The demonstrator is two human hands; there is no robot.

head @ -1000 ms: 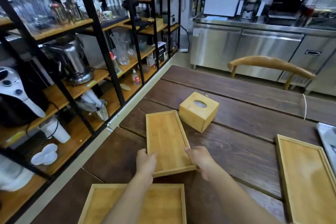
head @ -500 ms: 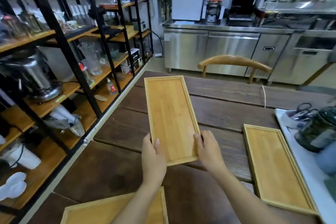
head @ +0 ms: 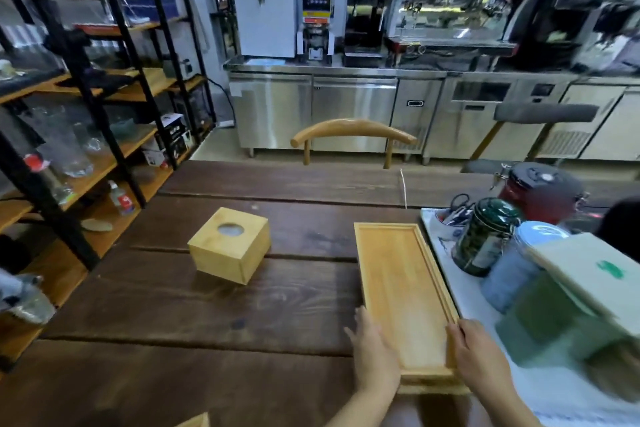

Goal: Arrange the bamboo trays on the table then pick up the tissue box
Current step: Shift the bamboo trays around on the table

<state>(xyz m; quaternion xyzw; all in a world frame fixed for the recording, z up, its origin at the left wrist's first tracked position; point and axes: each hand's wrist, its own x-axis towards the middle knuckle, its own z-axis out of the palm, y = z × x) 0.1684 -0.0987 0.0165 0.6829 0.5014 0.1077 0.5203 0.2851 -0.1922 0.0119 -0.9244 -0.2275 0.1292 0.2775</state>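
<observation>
A long bamboo tray (head: 400, 288) lies on top of a second bamboo tray (head: 433, 386), whose rim shows under its near end, at the right of the dark wooden table (head: 207, 315). My left hand (head: 375, 354) grips the top tray's near left edge and my right hand (head: 476, 355) grips its near right corner. A cube-shaped bamboo tissue box (head: 230, 244) with a round hole on top stands apart to the left, untouched. The corner of a third bamboo tray (head: 195, 421) shows at the bottom edge.
To the right of the trays a white mat (head: 467, 302) carries a green jar (head: 483, 236), a red canister (head: 540, 192), a blue jar (head: 519, 263) and boxes. A wooden chair (head: 353, 135) stands at the table's far side. Black shelving (head: 86, 114) lines the left.
Both hands carried the tray from the table's middle to the right and set it down on the other tray. The view swung right, and the tissue box is uncovered again.
</observation>
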